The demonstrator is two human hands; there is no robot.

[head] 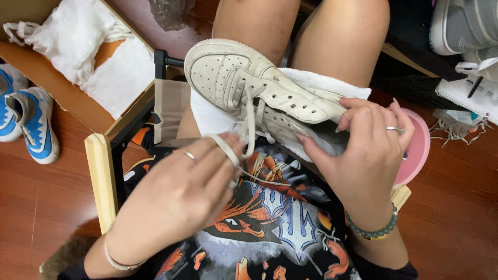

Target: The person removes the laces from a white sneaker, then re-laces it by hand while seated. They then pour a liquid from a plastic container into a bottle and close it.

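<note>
Cream-white leather, scuffed and perforated over the toe, is what we are working on: a low lace-up sneaker (pixel 249 85) lying on its side across a white towel (pixel 311 83) on our lap, toe pointing away from us and to the left.

Our left hand (pixel 176 194) is closing its fingertips around a flat off-white shoelace (pixel 244 137), pinching a loop of it just above the knuckles. The lace is running up from that pinch to the eyelet rows, so the sneaker is sitting just beyond and slightly right of this hand. Our right hand (pixel 371 150) is curling around the heel and collar, fingers wrapped over the opening and gripping the shoe from the right; the sneaker is extending leftward out of that grasp.

We are judging a few risks here. The lace is looking slack and twisted near the pinch, so a hard tug could be snagging it in an eyelet or fraying it. The shoe is resting only on towel and thigh, so a loosening right grip could be letting it roll off toward the red-brown wooden floor (pixel 31 197). The loop could also be slipping free of the left fingertips.
</note>
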